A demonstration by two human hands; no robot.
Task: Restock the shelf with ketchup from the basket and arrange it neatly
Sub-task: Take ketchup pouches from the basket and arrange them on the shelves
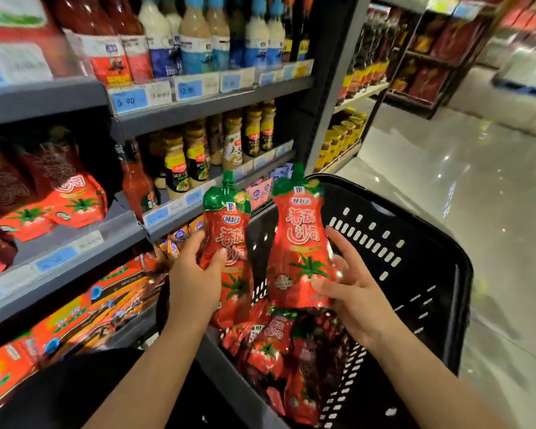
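While my left hand (195,274) grips one red spouted ketchup pouch with a green top (228,239) upright, thumb across its front, my right hand (350,286) holds a second red green-topped ketchup pouch (300,243) beside it, fingers curled round its lower edge. Both pouches are above the black perforated plastic basket (415,252), where more red ketchup pouches (279,345) lie heaped. To my left, matching red pouches (65,193) sit on the grey metal shelf (75,243).
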